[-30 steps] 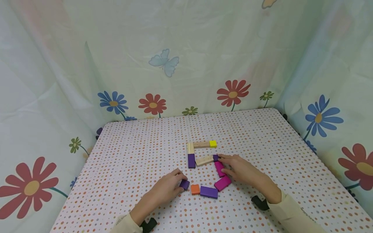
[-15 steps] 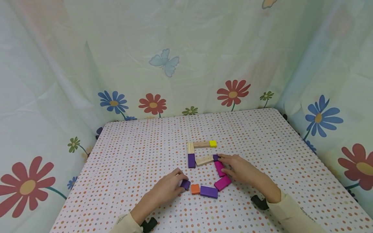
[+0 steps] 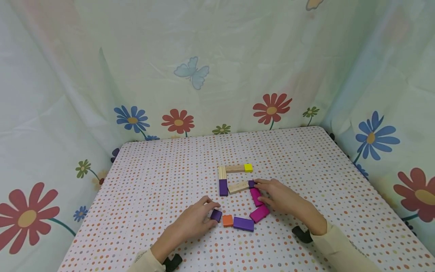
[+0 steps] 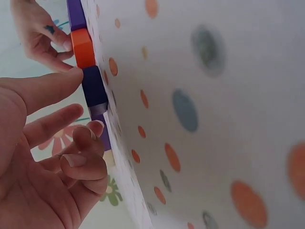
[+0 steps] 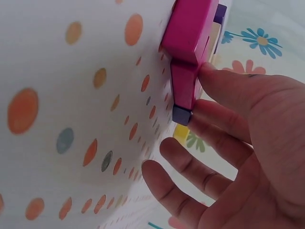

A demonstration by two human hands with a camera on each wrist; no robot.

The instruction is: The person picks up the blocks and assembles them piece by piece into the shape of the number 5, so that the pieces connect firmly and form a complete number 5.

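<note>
My left hand (image 3: pixel 192 219) is beside a small purple block (image 3: pixel 216 215), thumb and fingers spread; in the left wrist view the thumb tip is right at that block's edge (image 4: pixel 94 88). Right of it lie an orange block (image 3: pixel 227 221) and a long purple block (image 3: pixel 243 224). My right hand (image 3: pixel 280 196) has its fingertips at a small dark purple block (image 3: pixel 251 184) and its thumb at the upper magenta block (image 3: pixel 256 197). Another magenta block (image 3: pixel 259 214) lies just below. In the right wrist view, the other fingers extend loosely, holding nothing.
A plain wooden block (image 3: pixel 238 187) leads left to an upright purple block (image 3: pixel 223 187). Above are a pale ribbed piece (image 3: pixel 222 172), a wooden block (image 3: pixel 235 169) and a yellow block (image 3: pixel 248 168). A flowered curtain (image 3: pixel 231 75) surrounds the dotted table (image 3: pixel 163 170).
The small purple block has shifted slightly right toward the orange one, and the left hand's fingers have now spread away from it. The right hand has stayed nearly still.
</note>
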